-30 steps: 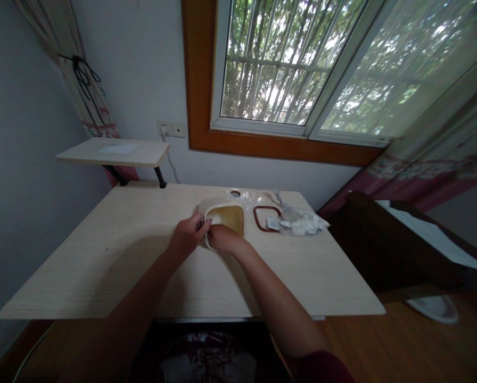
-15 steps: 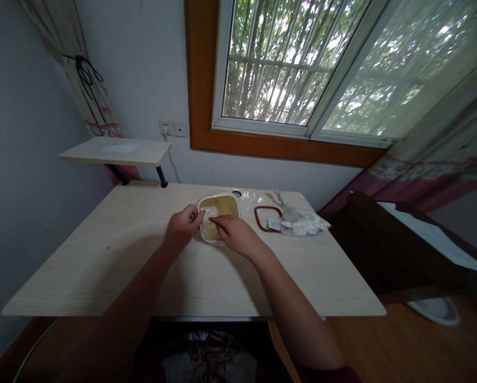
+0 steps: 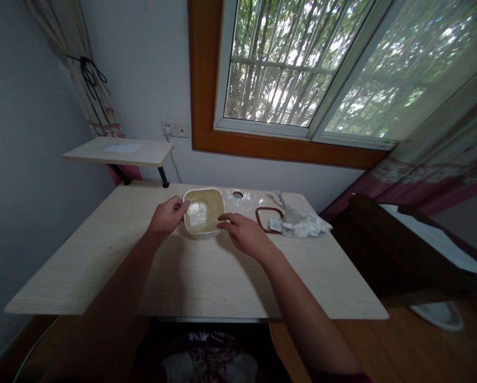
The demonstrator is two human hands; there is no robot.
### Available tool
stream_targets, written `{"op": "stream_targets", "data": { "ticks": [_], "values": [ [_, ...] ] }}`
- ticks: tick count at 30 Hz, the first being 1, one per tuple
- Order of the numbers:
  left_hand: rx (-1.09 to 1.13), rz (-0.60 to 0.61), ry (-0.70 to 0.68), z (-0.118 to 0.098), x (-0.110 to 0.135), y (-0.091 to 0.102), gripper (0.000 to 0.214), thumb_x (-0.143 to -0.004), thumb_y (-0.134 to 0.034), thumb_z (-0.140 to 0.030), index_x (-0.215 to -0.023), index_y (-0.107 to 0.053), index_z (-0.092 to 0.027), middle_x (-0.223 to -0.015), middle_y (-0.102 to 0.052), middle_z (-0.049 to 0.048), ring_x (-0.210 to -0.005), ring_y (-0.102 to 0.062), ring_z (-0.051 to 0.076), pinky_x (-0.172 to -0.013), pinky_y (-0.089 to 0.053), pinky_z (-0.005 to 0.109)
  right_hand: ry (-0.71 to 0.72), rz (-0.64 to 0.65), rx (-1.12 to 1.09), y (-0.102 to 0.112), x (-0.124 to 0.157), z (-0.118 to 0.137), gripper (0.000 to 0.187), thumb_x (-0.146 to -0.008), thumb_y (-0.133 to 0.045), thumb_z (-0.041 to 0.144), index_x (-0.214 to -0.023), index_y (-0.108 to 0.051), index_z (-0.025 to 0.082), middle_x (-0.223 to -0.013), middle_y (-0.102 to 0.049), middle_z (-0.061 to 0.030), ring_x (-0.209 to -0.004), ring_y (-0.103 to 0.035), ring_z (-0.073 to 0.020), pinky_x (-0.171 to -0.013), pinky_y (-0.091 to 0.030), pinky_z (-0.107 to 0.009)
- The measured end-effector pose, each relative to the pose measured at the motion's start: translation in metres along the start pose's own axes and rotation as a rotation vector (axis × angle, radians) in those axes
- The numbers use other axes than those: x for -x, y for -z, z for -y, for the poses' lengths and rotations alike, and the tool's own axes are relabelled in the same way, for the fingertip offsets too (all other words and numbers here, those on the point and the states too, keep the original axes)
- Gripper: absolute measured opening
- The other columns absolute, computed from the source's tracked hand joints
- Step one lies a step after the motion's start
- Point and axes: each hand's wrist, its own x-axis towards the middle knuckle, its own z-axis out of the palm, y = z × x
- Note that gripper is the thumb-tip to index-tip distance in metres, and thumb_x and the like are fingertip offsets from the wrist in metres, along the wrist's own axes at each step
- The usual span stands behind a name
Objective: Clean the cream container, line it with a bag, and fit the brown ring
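A square cream-coloured plastic container (image 3: 204, 214) lies flat on the pale wooden table (image 3: 103, 255), its yellowish inside facing up. My left hand (image 3: 165, 215) grips its left rim with curled fingers. At its right front corner my right hand (image 3: 244, 233) rests with fingers stretched out, the fingertips touching or just short of the rim. A brown rubber seal ring (image 3: 267, 219) lies on the table to the right of the container.
Crumpled clear plastic wrapping with white packets (image 3: 300, 222) sits beside the ring. A cable hole (image 3: 237, 194) is near the table's back edge. A small raised shelf (image 3: 118, 153) stands at the back left. Dark furniture (image 3: 398, 250) stands on the right, a window behind.
The container went from tilted up near my hands to lying flat farther back and left. My left hand moved with it; my right hand let go and spread its fingers.
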Motion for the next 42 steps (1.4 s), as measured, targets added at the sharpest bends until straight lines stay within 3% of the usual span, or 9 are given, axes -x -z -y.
{"op": "stream_targets", "data": {
  "ticks": [9,17,21,25,27,30,34,42],
  "values": [
    [-0.002,0.024,0.001,0.011,-0.005,0.008,0.04,-0.091,-0.052,-0.057,-0.073,-0.053,-0.021,-0.059,-0.059,-0.0037,-0.056,-0.054,0.013,-0.059,-0.038,0.023,0.195,-0.121,0.108,-0.012,-0.005,0.0,0.032,-0.096,-0.057,0.012,-0.125,-0.067,0.019,-0.121,-0.069,-0.0103,-0.104,-0.058,-0.0242,-0.09,-0.054,-0.04],
    [-0.049,-0.006,-0.014,0.015,-0.004,0.009,0.037,-0.091,-0.055,-0.054,-0.076,-0.055,-0.021,-0.061,-0.057,-0.0029,-0.059,-0.053,0.014,-0.059,-0.036,0.024,0.21,-0.149,0.198,-0.025,-0.008,0.003,0.02,-0.1,-0.058,0.018,-0.116,-0.069,0.019,-0.111,-0.069,-0.0091,-0.102,-0.057,-0.0232,-0.086,-0.053,-0.036],
    [-0.082,-0.179,-0.078,0.008,-0.002,0.012,0.023,-0.087,-0.062,-0.043,-0.085,-0.058,-0.02,-0.072,-0.059,-0.0012,-0.064,-0.054,0.014,-0.064,-0.042,0.026,0.22,-0.157,0.196,-0.027,-0.008,0.003,0.02,-0.1,-0.057,0.017,-0.118,-0.068,0.018,-0.114,-0.069,-0.0092,-0.103,-0.056,-0.0229,-0.086,-0.053,-0.036],
    [-0.143,-0.368,-0.346,-0.006,0.005,0.019,0.012,-0.088,-0.061,-0.031,-0.085,-0.06,-0.019,-0.084,-0.061,0.0031,-0.074,-0.057,0.016,-0.073,-0.048,0.029,0.22,-0.181,0.188,-0.03,-0.008,0.003,0.021,-0.101,-0.056,0.018,-0.119,-0.068,0.018,-0.114,-0.069,-0.0096,-0.103,-0.056,-0.0227,-0.087,-0.052,-0.036],
    [-0.193,-0.297,-0.514,-0.014,0.011,0.022,0.013,-0.092,-0.057,-0.028,-0.083,-0.062,-0.019,-0.084,-0.063,0.0042,-0.08,-0.059,0.017,-0.078,-0.049,0.031,0.212,-0.193,0.197,-0.031,-0.008,0.003,0.021,-0.1,-0.058,0.019,-0.119,-0.068,0.018,-0.114,-0.07,-0.0091,-0.103,-0.057,-0.0232,-0.087,-0.051,-0.037],
    [-0.319,-0.009,-0.718,-0.022,0.021,0.021,0.018,-0.096,-0.057,-0.032,-0.091,-0.067,-0.019,-0.087,-0.07,0.0054,-0.088,-0.063,0.02,-0.085,-0.049,0.034,0.2,-0.203,0.215,-0.032,-0.008,0.004,0.022,-0.1,-0.06,0.02,-0.12,-0.068,0.02,-0.115,-0.07,-0.0085,-0.103,-0.057,-0.024,-0.086,-0.05,-0.038],
    [-0.531,0.274,-0.785,-0.026,0.034,0.008,0.026,-0.093,-0.065,-0.043,-0.101,-0.069,-0.019,-0.095,-0.074,0.0067,-0.092,-0.067,0.023,-0.085,-0.049,0.036,0.186,-0.224,0.209,-0.033,-0.008,0.004,0.022,-0.099,-0.061,0.02,-0.12,-0.068,0.02,-0.117,-0.07,-0.0089,-0.102,-0.057,-0.0239,-0.086,-0.048,-0.039],
    [-0.724,0.324,-0.769,-0.025,0.039,-0.009,0.009,-0.092,-0.059,-0.016,-0.091,-0.069,-0.016,-0.086,-0.074,0.0077,-0.081,-0.07,0.022,-0.079,-0.051,0.036,0.192,-0.235,0.203,-0.033,-0.006,0.002,0.022,-0.1,-0.059,0.023,-0.121,-0.068,0.021,-0.118,-0.07,-0.008,-0.101,-0.057,-0.0234,-0.084,-0.048,-0.038]
  ]
}}
